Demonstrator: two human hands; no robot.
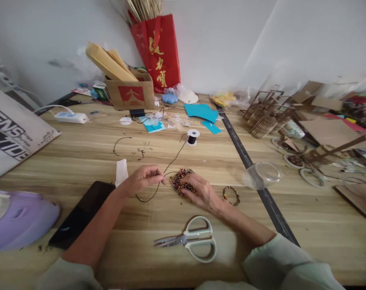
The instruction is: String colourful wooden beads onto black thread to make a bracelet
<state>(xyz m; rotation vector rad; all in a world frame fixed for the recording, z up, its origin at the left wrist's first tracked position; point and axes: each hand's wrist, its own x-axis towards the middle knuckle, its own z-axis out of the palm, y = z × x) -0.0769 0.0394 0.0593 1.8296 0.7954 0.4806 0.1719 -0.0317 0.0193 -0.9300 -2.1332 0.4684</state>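
Between thumb and fingertips, my left hand (146, 179) pinches a thin black cord (146, 200), which loops over the table and runs back to a white spool (192, 137) wound with black. Just right of it, my right hand (199, 191) rests on a pile of small multicoloured beads (179, 179), fingers curled into them. Whether a bead sits between those fingertips is hidden. A finished-looking beaded bracelet (231, 195) lies to the right of that hand. Nearer to me are scissors (189, 239) with pale green handles, their blades pointing left.
A black phone (83, 213) and a purple-white device (22, 219) lie at the left. A clear plastic cup (263, 175) lies on its side by the dark strip (246, 157). Small woven baskets (264, 117) stand back right; a cardboard box (130, 90) and red bag (160, 52) stand behind.
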